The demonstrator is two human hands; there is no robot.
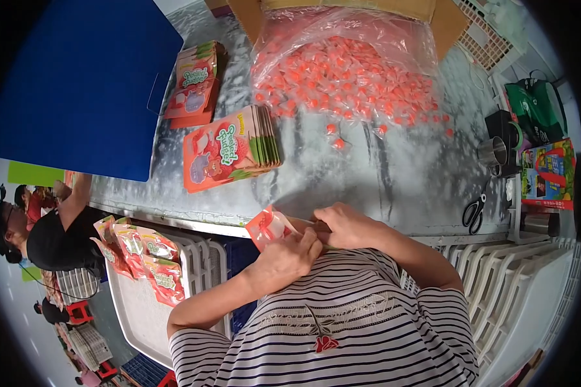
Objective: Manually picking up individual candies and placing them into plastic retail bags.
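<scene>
Near the table's front edge, close to my body, my left hand (286, 259) is closed on a red and pink candy pouch (265, 227). My right hand (347, 226) is curled at the pouch's other end, its fingers meeting those of the left. The fingers partly hide that end, so I cannot tell how far its mouth is parted. On the table ahead lies a fanned stack of flat pouches (223, 149). Beyond it, individually wrapped red candies (342, 77) spill from a clear plastic bag lining a cardboard box (361, 9). A few loose candies (337, 143) lie nearer me.
Another pouch stack (193, 87) sits beside a large blue panel (84, 84). Several filled pouches (150, 255) rest in a white tray (132, 316) at lower left. Black scissors (474, 213) and a metal cup (492, 153) are at right. Other people (58, 232) work at far left.
</scene>
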